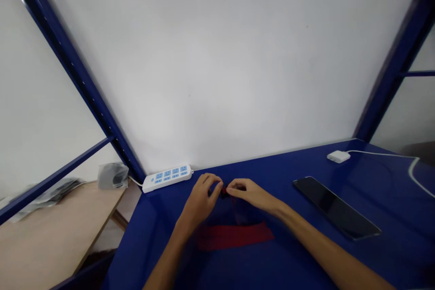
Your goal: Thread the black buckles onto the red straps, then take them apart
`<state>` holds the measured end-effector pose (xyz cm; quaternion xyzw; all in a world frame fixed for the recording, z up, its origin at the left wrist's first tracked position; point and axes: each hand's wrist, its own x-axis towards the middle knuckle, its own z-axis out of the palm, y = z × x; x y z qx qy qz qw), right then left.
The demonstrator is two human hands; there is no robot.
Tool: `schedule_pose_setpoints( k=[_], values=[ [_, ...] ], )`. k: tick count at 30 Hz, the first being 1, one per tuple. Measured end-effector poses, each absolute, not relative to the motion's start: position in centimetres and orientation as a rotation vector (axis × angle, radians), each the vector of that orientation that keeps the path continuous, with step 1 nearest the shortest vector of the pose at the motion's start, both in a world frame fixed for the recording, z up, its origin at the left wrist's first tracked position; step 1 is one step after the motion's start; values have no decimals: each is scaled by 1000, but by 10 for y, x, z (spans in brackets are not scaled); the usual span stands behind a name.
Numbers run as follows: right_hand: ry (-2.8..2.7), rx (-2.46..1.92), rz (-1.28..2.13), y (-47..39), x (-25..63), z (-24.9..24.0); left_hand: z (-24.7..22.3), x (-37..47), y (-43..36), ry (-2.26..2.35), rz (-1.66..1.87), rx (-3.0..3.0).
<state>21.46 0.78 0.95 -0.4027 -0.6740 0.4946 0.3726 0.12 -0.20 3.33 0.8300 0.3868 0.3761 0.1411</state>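
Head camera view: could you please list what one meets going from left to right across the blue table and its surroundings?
Wooden table → grey pouch → white power strip → left hand → right hand → dark phone → white charger.

Bare forearms; no sleeves, no rings.

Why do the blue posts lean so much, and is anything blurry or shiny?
Head view: the wide lens splays the blue posts; the small dark thing between left hand and right hand is blurred; soft glare sits on the tabletop by the phone.
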Motion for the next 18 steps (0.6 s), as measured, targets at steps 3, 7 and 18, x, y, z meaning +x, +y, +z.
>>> schedule_pose_setpoints(
  k=[3, 7, 18],
  values=[
    [-1444, -981, 1553, 7, 216, 13, 29, 11, -8, 1128, 1244, 2341],
    [-1260, -915, 1731, 3, 213, 11, 15, 9, -11, 1085, 1220, 2331],
    [-1210, -889, 1802, 0, 201, 1, 13, 13, -16, 1029, 1113, 2388]
  ],
)
